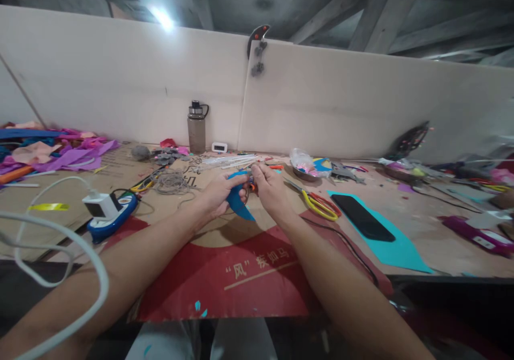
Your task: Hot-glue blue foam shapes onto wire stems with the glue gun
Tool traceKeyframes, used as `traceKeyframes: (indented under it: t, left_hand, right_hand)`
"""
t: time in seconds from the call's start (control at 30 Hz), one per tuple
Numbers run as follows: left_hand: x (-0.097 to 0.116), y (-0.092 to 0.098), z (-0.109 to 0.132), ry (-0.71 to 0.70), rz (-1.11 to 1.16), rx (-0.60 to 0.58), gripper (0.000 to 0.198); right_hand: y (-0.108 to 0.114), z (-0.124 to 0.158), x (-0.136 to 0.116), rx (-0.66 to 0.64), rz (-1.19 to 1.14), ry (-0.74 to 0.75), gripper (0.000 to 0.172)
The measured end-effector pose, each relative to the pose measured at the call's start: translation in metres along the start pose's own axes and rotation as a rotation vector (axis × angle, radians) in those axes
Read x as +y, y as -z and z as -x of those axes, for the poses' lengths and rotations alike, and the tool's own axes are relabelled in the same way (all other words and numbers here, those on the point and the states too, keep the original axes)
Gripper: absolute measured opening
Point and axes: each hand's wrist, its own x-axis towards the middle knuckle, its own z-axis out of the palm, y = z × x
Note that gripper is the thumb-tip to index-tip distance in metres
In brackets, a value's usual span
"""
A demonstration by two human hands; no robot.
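Observation:
My left hand [217, 195] is closed around a curved blue piece of felt-like sheet [240, 206], whose pointed tail hangs down below the fingers. Right beside it, my right hand [268, 186] has its fingers pinched together at the upper edge of the blue piece. Whatever sits between those right fingertips is too small and covered to make out. Both hands are held over a red and brown cardboard sheet [176, 285]. Scissors [319, 205] with yellow and red handles lie to the right of my right hand.
A dark phone [361, 216] rests on a turquoise sheet [405, 253] at right. To the left are a blue power strip [110, 221] with a looping white cable, tangled grey cord [172, 182] and a heap of coloured scraps [60, 148]. A bottle [196, 130] stands by the partition.

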Motion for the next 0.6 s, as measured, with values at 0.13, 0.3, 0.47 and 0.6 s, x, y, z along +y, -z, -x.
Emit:
traceKeyframes:
  t: [0.13,0.3,0.47,0.6]
  left_hand:
    - [0.001,0.0008,0.0001,0.07,0.061,-0.023,0.016]
    - [0.0031,0.0044,-0.0021,0.136,0.19,-0.003,0.011]
    - [0.0019,0.0043,-0.0034,0.052,0.14,0.02,0.013]
    - [-0.0022,0.006,-0.003,-0.167,-0.06,0.026,0.019]
  right_hand:
    - [0.0,0.0003,0.0005,-0.028,-0.021,0.005,0.043]
    - [-0.0014,-0.0005,0.0024,0.012,-0.266,-0.138,0.048]
    - [-0.0015,0.0002,-0.0015,0.031,-0.18,-0.021,0.03]
    - [-0.0009,-0.0002,-0.0015,0.06,-0.118,0.014,0.021]
